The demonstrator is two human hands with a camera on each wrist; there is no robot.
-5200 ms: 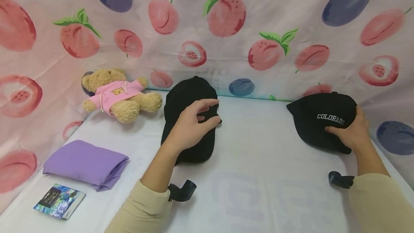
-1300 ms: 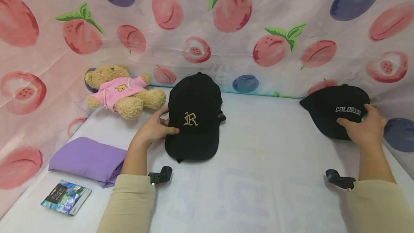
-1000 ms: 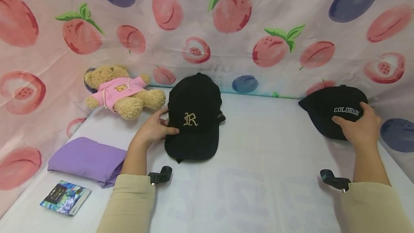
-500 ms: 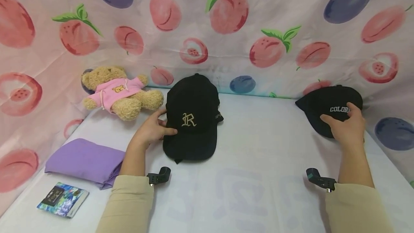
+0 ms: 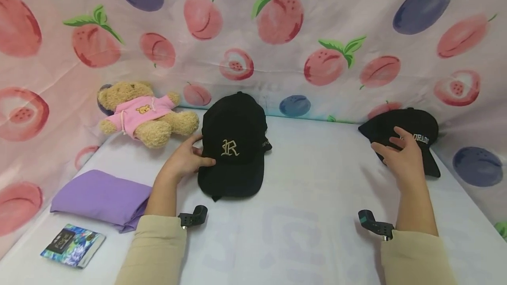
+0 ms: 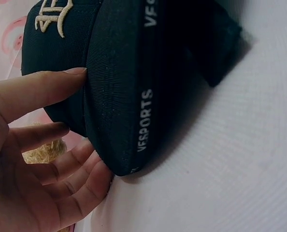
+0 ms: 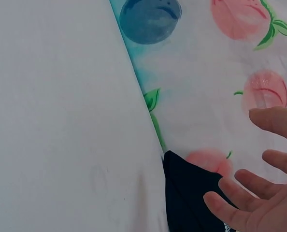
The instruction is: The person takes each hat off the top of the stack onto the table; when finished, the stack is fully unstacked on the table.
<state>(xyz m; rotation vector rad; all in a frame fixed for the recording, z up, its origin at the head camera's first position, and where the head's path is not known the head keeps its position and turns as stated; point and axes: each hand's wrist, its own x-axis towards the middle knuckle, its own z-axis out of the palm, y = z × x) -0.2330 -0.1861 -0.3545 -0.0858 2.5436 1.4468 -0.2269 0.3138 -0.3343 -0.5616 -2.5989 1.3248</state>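
A black baseball cap (image 5: 233, 131) with a gold R stands mid-table, brim toward me. My left hand (image 5: 184, 159) holds its left side. In the left wrist view the thumb (image 6: 51, 89) lies on the cap where crown meets brim, the other fingers along its side and brim edge; white lettering runs along the brim's edge. At the far right sits a second black baseball cap (image 5: 421, 120) with COLORADO lettering, partly hidden behind my right hand (image 5: 404, 159). That hand hovers in front of it, fingers spread and holding nothing; in the right wrist view the fingers look apart from this cap (image 7: 187, 193).
A teddy bear (image 5: 148, 113) in a pink hoodie lies at the back left. Nearer on the left are a folded purple cloth (image 5: 99, 197) and a small blue floral packet (image 5: 75, 243). A fruit-print curtain (image 5: 158, 74) borders the white table (image 5: 317, 179).
My left hand moved from above the R cap to its left side, and that cap's front now shows. My right hand let go of the COLORADO cap and drew left.
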